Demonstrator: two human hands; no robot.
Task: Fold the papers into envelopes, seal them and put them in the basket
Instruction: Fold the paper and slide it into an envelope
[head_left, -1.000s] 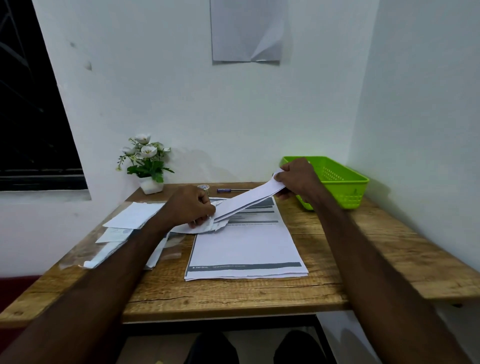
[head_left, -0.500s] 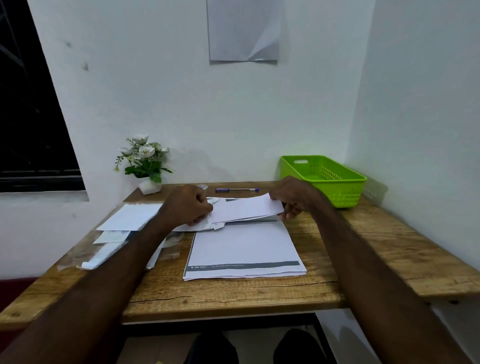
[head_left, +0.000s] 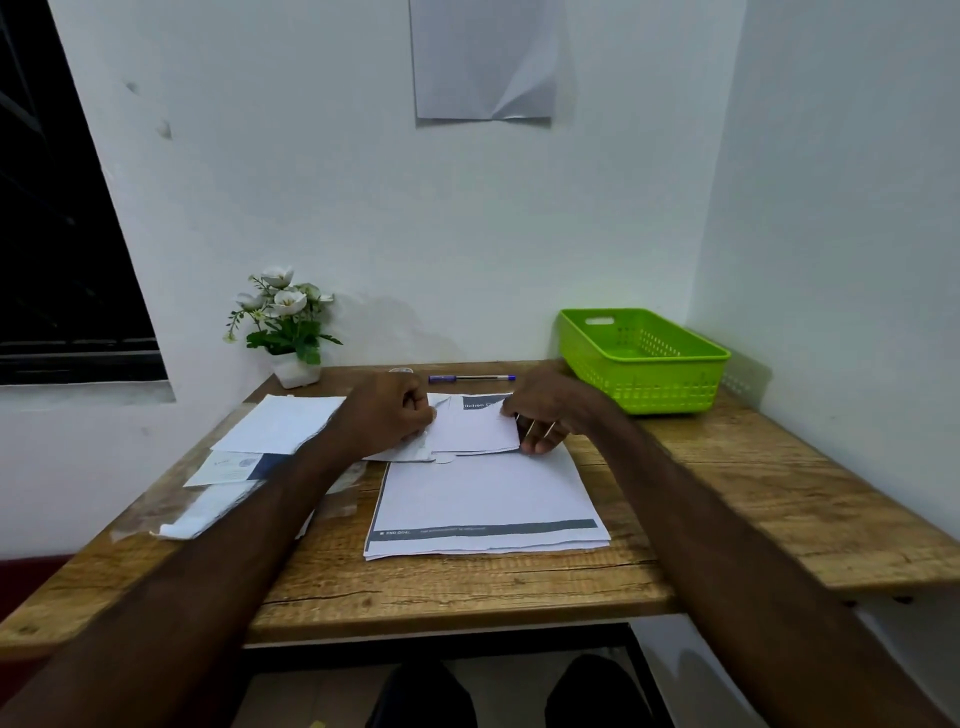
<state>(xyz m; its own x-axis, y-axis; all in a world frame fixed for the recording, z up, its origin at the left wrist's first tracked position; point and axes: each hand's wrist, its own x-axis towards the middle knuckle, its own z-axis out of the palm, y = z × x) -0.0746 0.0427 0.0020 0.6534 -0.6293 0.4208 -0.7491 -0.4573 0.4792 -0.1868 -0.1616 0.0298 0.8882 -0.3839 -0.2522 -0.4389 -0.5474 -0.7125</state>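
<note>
Both hands work at the far end of the paper stack (head_left: 488, 499) on the table (head_left: 753, 488). Left hand (head_left: 387, 415) is curled, its fingers bent over the left edge of the folded paper (head_left: 475, 428), gripping it against the loose scraps beneath. Right hand (head_left: 550, 415) holds the paper's right edge, fingers bent down with the tips at the lower right corner. Folded paper lies flat on the far end of the stack, between the two hands. A dark header band shows behind the folded paper; its white lettering begins "Kitchen", the rest hidden. The stack's near edge carries a dark footer strip reading "END GOAL", followed by print too small to read. Green basket (head_left: 644, 358) stands to the right of the stack near the wall corner, apart from the right hand. Blue pen (head_left: 471, 378) lies just beyond the stack, by the wall. Flower pot (head_left: 293, 325) stands beyond and left of the stack. Loose sheets (head_left: 280, 423) and a printed slip lie left of the stack under the left forearm. Against one second ago: the folded paper was lifted at a slant with the right hand up by the basket; it now lies flat and the right hand has come down beside it.
</note>
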